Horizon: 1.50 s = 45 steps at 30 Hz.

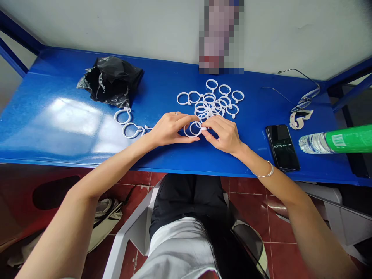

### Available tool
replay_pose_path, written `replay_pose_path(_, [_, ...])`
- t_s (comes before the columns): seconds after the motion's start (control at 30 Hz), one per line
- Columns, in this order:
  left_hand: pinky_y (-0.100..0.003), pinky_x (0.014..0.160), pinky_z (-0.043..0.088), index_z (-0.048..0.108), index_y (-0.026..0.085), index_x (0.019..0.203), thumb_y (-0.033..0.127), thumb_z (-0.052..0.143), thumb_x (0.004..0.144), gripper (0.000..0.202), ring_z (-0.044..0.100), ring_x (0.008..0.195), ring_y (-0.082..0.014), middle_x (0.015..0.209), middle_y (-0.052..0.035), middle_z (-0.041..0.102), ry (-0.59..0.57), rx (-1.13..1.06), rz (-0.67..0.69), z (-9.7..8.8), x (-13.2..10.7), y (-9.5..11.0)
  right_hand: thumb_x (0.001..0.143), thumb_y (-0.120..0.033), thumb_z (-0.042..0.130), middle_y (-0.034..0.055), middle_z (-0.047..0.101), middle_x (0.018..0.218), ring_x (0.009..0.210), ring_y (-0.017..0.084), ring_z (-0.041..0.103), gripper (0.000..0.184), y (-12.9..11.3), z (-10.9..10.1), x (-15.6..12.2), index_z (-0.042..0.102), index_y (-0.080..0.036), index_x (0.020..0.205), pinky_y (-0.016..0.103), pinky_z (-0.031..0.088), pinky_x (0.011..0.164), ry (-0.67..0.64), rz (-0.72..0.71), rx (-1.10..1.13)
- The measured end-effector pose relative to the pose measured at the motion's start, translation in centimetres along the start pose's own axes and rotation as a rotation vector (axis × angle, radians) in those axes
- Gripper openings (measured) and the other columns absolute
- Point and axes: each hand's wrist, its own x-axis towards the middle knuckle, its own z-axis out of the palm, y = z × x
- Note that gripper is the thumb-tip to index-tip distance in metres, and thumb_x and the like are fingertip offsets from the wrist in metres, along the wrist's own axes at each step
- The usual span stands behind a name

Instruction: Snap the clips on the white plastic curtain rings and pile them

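Observation:
Between my two hands, just above the blue table, white plastic curtain rings [191, 136] overlap; whether there are two or more I cannot tell. My left hand [172, 128] pinches their left side with thumb and forefinger. At their right side, by the small eyelet, my right hand [223, 133] has its fingertips closed. A loose pile of similar white rings [213, 104] lies right behind my hands, some overlapping. To the left of my left hand are a few more rings [131, 131], linked or touching at their eyelets, partly hidden by that hand.
A crumpled black plastic bag [116, 77] lies at the back left of the blue table [162, 161]. On the right are a phone [282, 147], glasses [309, 95], a white band-like item [300, 119] and a bottle with a green label [345, 139] lying sideways. A wall stands behind.

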Motion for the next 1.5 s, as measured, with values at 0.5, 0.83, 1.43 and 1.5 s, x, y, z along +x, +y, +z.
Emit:
replay_pose_path(0.5, [-0.025, 0.062, 0.043, 0.069, 0.014, 0.1, 0.058, 0.043, 0.095, 0.051, 0.061, 0.066, -0.0157, 0.078, -0.0069, 0.066, -0.232, 0.123, -0.17, -1.9, 0.5, -1.4, 0.1, -0.033, 0.045, 0.0072, 0.071, 0.087, 0.083, 0.021, 0.066, 0.026, 0.6, 0.0, -0.2, 0.066, -0.018, 0.095, 0.033, 0.051, 0.071, 0.115, 0.204, -0.12])
replay_pose_path(0.83, [-0.023, 0.048, 0.028, 0.068, 0.018, 0.069, 0.056, 0.061, 0.083, 0.041, 0.047, 0.046, -0.0098, 0.062, -0.0025, 0.064, -0.445, 0.072, -0.231, -3.7, -0.7, -4.2, 0.102, -0.038, 0.039, 0.0096, 0.07, 0.097, 0.093, 0.024, 0.066, 0.031, 1.4, 0.0, -0.4, 0.063, -0.02, 0.111, 0.038, 0.056, 0.075, 0.165, 0.307, -0.16])
replay_pose_path(1.43, [-0.023, 0.063, 0.045, 0.067, 0.015, 0.087, 0.038, 0.053, 0.095, 0.028, 0.062, 0.071, -0.013, 0.086, -0.0071, 0.069, -0.351, -0.209, -0.158, -3.3, 1.1, -1.3, 0.095, -0.023, 0.049, 0.0074, 0.073, 0.093, 0.087, 0.022, 0.068, 0.018, 0.0, -0.1, 0.1, 0.066, -0.019, 0.099, 0.037, 0.057, 0.074, 0.001, 0.083, -0.035])
replay_pose_path(1.5, [-0.023, 0.069, 0.048, 0.067, 0.015, 0.088, 0.038, 0.052, 0.096, 0.028, 0.064, 0.077, -0.0136, 0.088, -0.0069, 0.069, -0.272, -0.266, -0.143, -3.0, 1.3, -0.8, 0.095, -0.024, 0.05, 0.007, 0.073, 0.094, 0.087, 0.021, 0.069, 0.018, -0.2, -0.1, 0.1, 0.066, -0.019, 0.101, 0.036, 0.057, 0.074, -0.014, 0.04, -0.023])
